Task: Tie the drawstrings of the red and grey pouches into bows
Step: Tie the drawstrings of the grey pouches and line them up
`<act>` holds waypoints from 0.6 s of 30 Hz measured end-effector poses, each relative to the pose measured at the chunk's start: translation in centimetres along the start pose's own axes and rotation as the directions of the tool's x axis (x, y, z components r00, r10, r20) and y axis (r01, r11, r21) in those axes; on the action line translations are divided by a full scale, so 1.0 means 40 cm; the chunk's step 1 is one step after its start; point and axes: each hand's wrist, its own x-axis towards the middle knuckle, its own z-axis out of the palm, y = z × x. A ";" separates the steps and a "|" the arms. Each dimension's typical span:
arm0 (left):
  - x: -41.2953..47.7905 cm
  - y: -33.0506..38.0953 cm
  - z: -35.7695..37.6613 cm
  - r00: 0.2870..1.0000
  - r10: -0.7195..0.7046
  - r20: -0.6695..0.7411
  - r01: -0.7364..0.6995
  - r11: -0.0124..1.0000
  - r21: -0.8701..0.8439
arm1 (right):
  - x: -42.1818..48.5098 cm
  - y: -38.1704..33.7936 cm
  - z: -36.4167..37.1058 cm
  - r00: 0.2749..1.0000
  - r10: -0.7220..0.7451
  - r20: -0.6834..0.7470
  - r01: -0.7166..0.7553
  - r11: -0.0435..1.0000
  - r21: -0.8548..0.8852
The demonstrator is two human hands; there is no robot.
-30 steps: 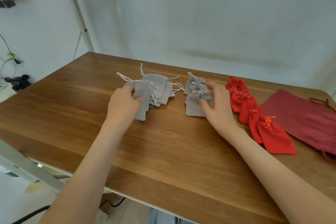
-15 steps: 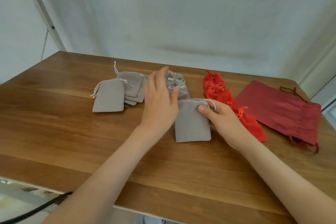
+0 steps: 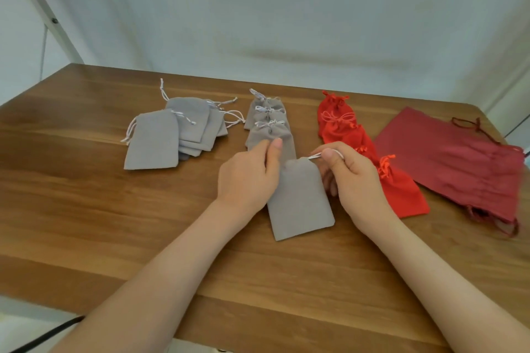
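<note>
Across the wooden counter (image 3: 86,209), the grey pouch (image 3: 301,200) I'm working on lies flat at centre frame, mouth pointing away, between both hands. The left hand (image 3: 246,178) sits curled against its top left edge; I cannot tell whether it grips anything. The right hand (image 3: 352,178) pinches the white drawstring (image 3: 315,155) between thumb and forefinger at the top right corner. I'd judge the mouth uncinched: secure the left cord, pull both evenly outward, then form loops.

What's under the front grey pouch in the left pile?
The front pouch lies on more grey pouches, fanned out, with edges and white drawstrings poking out on its right. How far they reach beneath it is covered.
</note>
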 end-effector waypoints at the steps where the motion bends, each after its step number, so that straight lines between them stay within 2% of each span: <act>1: 0.000 0.001 -0.003 1.000 -0.016 -0.019 0.014 0.998 -0.066 | -0.001 -0.003 -0.004 0.999 0.013 -0.041 -0.012 0.999 0.042; 3: -0.001 -0.001 -0.006 0.999 0.000 -0.054 -0.006 0.993 -0.118 | -0.002 -0.009 -0.016 0.989 0.052 -0.139 -0.040 0.995 0.086; 6: -0.008 -0.006 -0.009 0.998 0.063 -0.030 -0.066 0.992 -0.109 | -0.006 -0.016 -0.033 0.966 0.068 -0.250 -0.052 0.996 0.068; 12: -0.022 -0.007 -0.021 0.985 0.168 0.034 -0.157 0.966 -0.205 | -0.010 -0.024 -0.033 0.948 0.078 -0.309 -0.056 0.995 0.078; 15: -0.022 -0.014 -0.028 0.978 0.206 0.037 -0.191 0.951 -0.244 | 0.000 -0.035 -0.038 0.966 0.013 -0.260 0.003 0.998 0.060; 18: -0.020 -0.011 -0.028 0.970 0.233 0.064 -0.211 0.945 -0.251 | 0.009 -0.044 -0.042 0.993 -0.095 -0.072 0.104 0.987 0.123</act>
